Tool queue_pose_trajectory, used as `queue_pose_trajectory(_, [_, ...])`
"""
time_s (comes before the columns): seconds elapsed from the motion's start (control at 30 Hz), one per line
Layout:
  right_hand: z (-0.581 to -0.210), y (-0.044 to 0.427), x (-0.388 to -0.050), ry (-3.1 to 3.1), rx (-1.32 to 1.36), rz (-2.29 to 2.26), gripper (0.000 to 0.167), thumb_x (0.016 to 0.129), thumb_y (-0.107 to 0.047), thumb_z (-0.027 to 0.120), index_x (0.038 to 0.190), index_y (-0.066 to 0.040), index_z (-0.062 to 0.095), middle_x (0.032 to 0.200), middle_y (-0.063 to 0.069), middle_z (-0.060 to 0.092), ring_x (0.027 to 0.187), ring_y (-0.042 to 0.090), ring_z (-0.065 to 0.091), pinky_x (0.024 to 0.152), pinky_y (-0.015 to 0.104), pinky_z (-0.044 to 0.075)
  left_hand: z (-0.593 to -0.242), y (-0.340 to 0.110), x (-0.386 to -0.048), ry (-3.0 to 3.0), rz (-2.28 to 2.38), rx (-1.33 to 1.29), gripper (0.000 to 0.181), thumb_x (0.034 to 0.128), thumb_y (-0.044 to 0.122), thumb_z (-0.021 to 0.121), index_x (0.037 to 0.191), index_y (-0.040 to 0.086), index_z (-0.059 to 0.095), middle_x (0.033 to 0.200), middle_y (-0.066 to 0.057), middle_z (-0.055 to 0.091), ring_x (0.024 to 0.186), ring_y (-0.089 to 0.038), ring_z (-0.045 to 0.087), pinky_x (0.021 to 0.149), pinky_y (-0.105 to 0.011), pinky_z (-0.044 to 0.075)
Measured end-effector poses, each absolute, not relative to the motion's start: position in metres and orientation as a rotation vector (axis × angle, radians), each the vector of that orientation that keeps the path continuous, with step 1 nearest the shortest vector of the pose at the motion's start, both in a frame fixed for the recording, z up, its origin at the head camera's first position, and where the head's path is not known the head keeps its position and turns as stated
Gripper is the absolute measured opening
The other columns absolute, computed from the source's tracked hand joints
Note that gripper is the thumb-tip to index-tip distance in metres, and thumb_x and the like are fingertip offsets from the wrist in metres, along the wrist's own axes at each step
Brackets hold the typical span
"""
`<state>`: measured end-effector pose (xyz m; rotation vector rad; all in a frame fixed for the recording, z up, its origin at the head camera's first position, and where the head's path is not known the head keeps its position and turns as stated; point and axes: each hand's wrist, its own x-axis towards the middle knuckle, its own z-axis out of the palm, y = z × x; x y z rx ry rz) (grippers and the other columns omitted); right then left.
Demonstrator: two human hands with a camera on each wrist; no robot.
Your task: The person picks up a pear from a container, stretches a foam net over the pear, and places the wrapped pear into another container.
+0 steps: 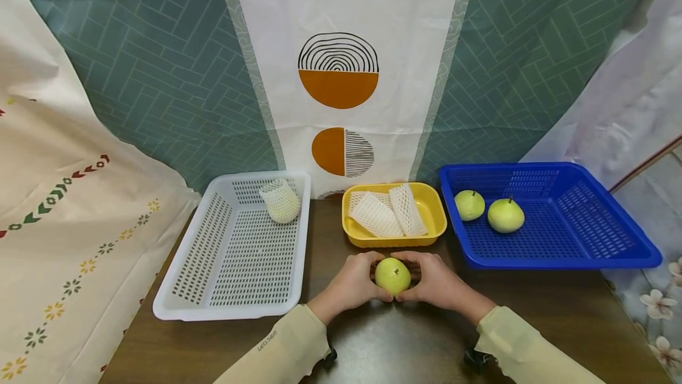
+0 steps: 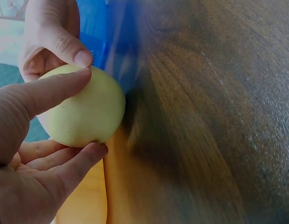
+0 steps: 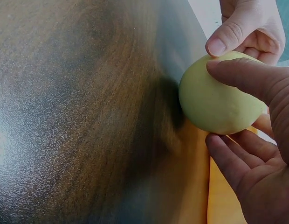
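Pear [image 1: 392, 276] pinched by your left hand [image 1: 354, 280] and right hand [image 1: 438, 280], just in front of the yellow tray [image 1: 394, 242], is bare like two pears [image 1: 505, 217] in the blue basket [image 1: 559, 263], while one netted pear [image 1: 284, 205] in the white basket [image 1: 229, 315] looks done.

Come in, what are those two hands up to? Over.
Left hand and right hand both holding one pear. Yellow tray just beyond. Nothing visible blocking them.
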<state>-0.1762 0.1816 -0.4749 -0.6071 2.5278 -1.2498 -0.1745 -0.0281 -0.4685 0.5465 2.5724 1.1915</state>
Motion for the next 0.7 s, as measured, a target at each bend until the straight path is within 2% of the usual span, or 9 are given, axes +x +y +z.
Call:
queue_pose_trajectory(0.37, [-0.4747, 0.1818, -0.1792, 2.501, -0.574, -1.263, 0.083, 0.06, -0.033, 0.088, 0.132, -0.014, 0.051, 0.129, 0.002, 0.056, 0.11, 0.018, 0.06, 0.085, 0.033, 0.053, -0.4687, -0.0282, -0.1779, 2.515, 1.229, 0.526, 0.066, 0.0585, 0.022, 0.089, 0.117, 0.011, 0.059, 0.106, 0.001, 0.065, 0.085, -0.003, 0.061, 0.071, -0.019, 0.051])
queue_pose_trajectory(0.7, [-0.4786, 0.1806, -0.1797, 2.47, -0.558, -1.304, 0.083, 0.061, -0.036, 0.087, 0.132, -0.009, 0.051, 0.125, 0.006, 0.059, 0.106, 0.018, 0.061, 0.077, 0.026, 0.055, -0.469, -0.0271, -0.1766, 2.555, 1.156, 0.55, 0.063, 0.0583, 0.025, 0.089, 0.115, 0.017, 0.061, 0.098, 0.01, 0.065, 0.082, -0.001, 0.059, 0.071, -0.021, 0.048])
